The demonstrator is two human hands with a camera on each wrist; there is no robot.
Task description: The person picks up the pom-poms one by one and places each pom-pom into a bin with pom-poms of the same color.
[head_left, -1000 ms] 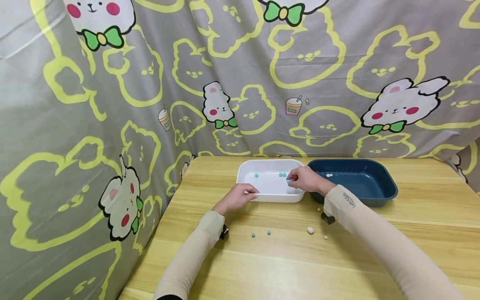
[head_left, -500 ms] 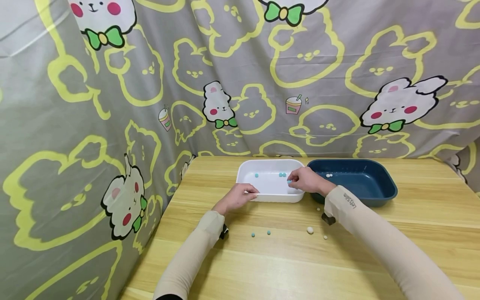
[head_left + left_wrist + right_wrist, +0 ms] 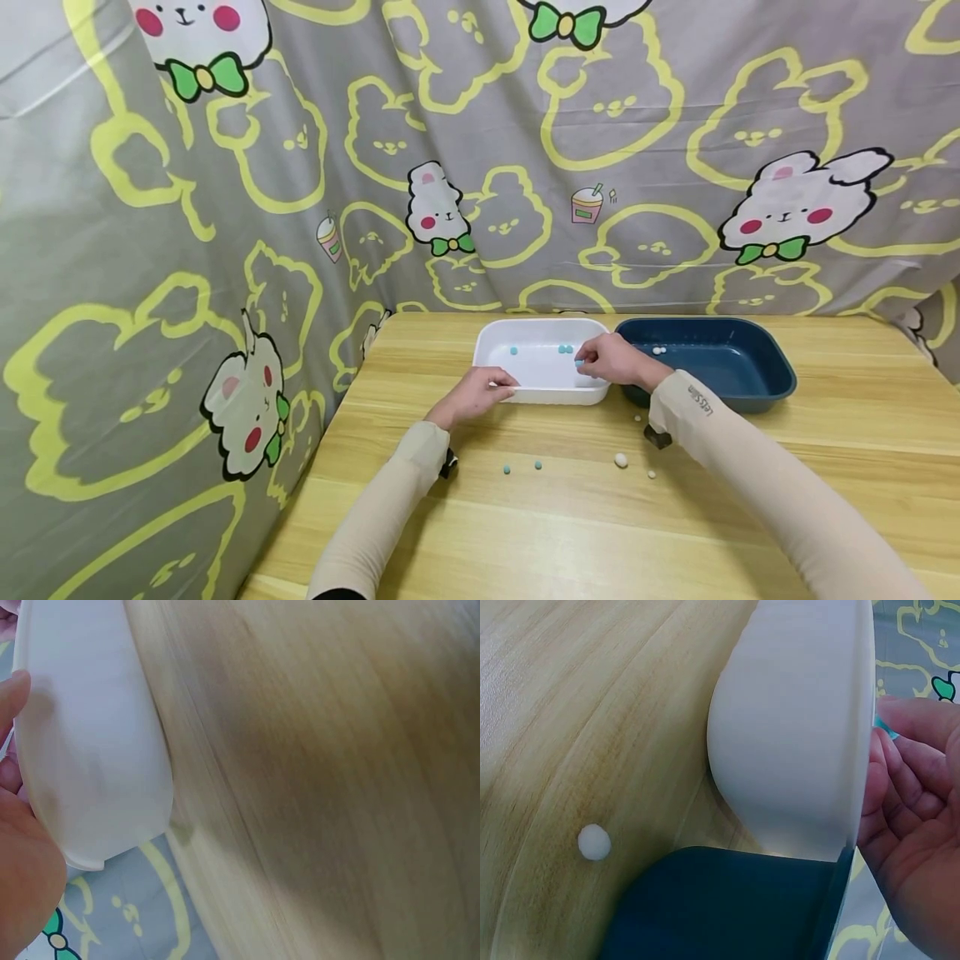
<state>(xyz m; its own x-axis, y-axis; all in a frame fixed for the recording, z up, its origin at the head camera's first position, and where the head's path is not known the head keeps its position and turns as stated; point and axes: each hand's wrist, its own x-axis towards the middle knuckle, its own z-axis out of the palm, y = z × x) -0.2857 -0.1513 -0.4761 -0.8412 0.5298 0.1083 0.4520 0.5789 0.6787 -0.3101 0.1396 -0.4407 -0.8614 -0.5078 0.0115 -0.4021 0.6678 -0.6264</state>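
Note:
My left hand (image 3: 472,393) grips the near left rim of a white plastic tub (image 3: 555,397). In the left wrist view its thumb (image 3: 16,694) lies against the tub's outer wall (image 3: 94,750), while most of the fingers are hidden behind the rim. Over the right end of the tub, my right hand (image 3: 613,358) pinches a small teal ball (image 3: 579,363) between thumb and fingertips. The right wrist view shows that ball (image 3: 887,727) just past the rim. Inside the tub lie a single teal ball (image 3: 513,351) and a pair of teal balls (image 3: 566,349).
A dark blue tub (image 3: 720,367) adjoins on the right, with small white balls (image 3: 658,351) inside. In front, two teal balls (image 3: 537,465) lie on the wooden table (image 3: 555,533), along with a larger white ball (image 3: 621,460) and smaller white balls (image 3: 651,474). A patterned curtain (image 3: 525,283) hangs behind.

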